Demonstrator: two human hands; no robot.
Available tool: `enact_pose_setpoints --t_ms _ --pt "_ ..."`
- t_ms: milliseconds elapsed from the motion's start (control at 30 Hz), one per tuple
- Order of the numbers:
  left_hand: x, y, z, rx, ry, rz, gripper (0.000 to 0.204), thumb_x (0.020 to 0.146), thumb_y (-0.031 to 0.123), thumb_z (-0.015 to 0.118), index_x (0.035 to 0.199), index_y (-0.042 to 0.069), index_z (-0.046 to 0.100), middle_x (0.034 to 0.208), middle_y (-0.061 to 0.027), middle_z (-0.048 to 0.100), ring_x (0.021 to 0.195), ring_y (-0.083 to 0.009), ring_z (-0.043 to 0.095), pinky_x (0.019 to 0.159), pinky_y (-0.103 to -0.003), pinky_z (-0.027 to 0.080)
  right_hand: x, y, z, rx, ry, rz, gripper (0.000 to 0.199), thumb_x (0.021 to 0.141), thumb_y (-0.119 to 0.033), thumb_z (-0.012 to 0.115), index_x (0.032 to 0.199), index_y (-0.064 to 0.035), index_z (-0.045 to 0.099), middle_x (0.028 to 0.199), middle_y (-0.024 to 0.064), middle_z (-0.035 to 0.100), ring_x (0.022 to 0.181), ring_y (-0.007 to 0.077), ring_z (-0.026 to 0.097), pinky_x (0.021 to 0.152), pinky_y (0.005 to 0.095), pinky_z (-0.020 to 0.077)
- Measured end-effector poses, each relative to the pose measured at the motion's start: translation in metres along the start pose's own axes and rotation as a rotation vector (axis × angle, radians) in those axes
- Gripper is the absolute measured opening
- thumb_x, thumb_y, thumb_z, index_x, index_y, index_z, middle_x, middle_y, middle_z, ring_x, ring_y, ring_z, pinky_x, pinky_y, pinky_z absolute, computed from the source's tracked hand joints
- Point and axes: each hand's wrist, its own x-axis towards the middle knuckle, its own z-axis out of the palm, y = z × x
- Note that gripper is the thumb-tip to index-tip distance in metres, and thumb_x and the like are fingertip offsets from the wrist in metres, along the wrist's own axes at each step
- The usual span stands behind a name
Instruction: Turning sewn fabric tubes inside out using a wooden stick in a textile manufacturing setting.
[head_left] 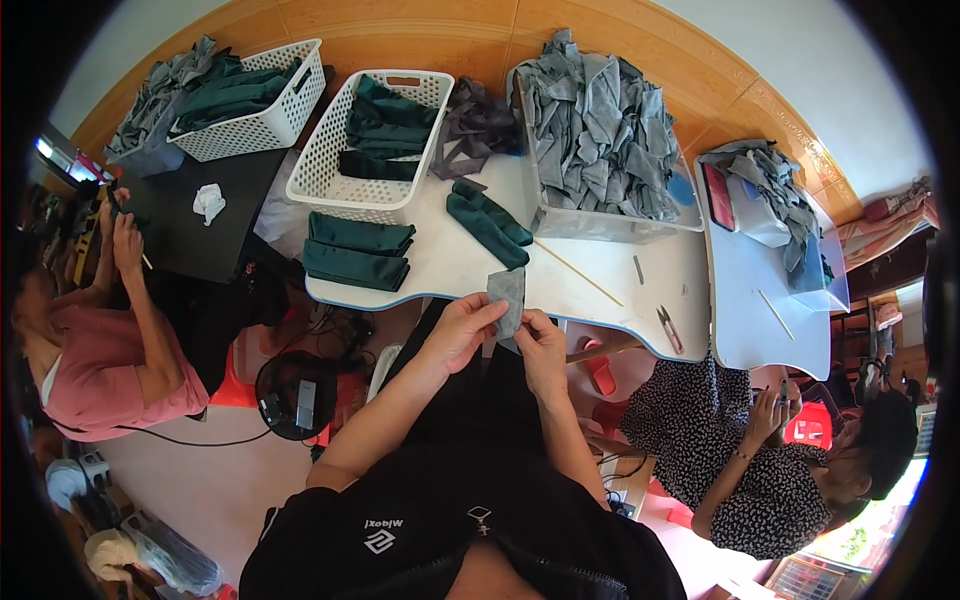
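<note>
A small grey fabric piece (508,298) is held up between both my hands at the front edge of the white table (450,270). My left hand (468,328) pinches its left side between thumb and fingers. At its lower right corner, my right hand (541,345) has its fingers closed on the cloth. Just beyond the piece lies a folded dark green fabric strip (488,225). A thin wooden stick (578,272) rests to the right of it. Farther right are thread snips (670,330) and a small grey slim object (638,268).
Folded green pieces (358,250) lie left, before a white basket (300,190) of green fabric. A clear bin (600,228) heaped with grey pieces (600,130) stands behind. Dark scraps (478,125) lie between them. One person (120,360) sits left, another (770,480) right, both handling small items.
</note>
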Motion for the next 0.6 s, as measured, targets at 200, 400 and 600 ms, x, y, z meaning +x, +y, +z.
enact_pose_setpoints --t_ms 200,400,600 --pt "-0.012 -0.024 -0.012 -0.037 -0.014 -0.032 0.019 0.124 0.019 0.093 0.134 0.004 0.09 0.126 -0.0042 0.091 0.109 -0.0142 0.083 0.098 -0.034 0.067 -0.008 0.01 0.017 0.123 0.081 0.086 0.031 0.114 0.01 0.075 0.141 0.0008 0.089 0.117 -0.0038 0.081 0.102 0.0082 0.071 0.092 0.0285 0.0578" --pt "-0.027 -0.039 -0.005 0.064 -0.04 -0.048 0.025 0.126 0.021 0.091 0.141 0.001 0.089 0.132 -0.0078 0.091 0.117 -0.0193 0.087 0.107 -0.042 0.071 -0.007 0.008 0.019 0.054 0.099 -0.042 0.035 0.113 0.013 0.07 0.14 0.0008 0.089 0.141 0.0054 0.081 0.13 0.0176 0.077 0.114 0.0322 0.0596" --pt "-0.012 -0.024 -0.006 0.103 0.016 0.062 0.029 0.126 0.031 0.092 0.134 0.004 0.092 0.127 -0.0043 0.092 0.111 -0.015 0.086 0.1 -0.036 0.071 -0.012 0.009 0.017 0.145 0.105 -0.008 0.036 0.112 0.013 0.07 0.139 0.001 0.09 0.143 0.006 0.081 0.131 0.0183 0.078 0.114 0.032 0.0601"
